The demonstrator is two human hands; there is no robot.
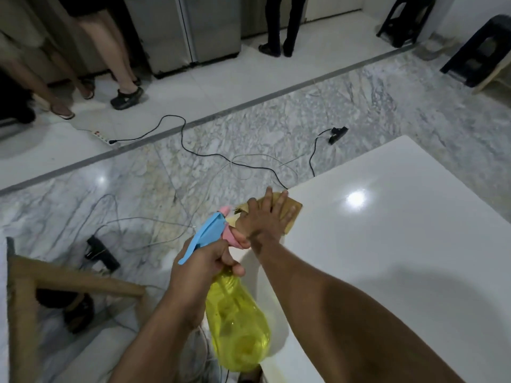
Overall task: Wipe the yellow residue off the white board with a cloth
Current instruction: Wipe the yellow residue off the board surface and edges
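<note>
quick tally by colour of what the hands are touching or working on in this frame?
Yellow: 1, the translucent yellow plastic spray bottle with blue-and-pink trigger head, gripped in the left hand.
Tan: 1, the flat tan cloth pressed under the right hand.
White: 1, the glossy white board the cloth lies on, at its corner.
Total: 3

Head camera looks steeply down, close over the white board (401, 244), its corner ahead, floor (249, 139) beyond.
</note>
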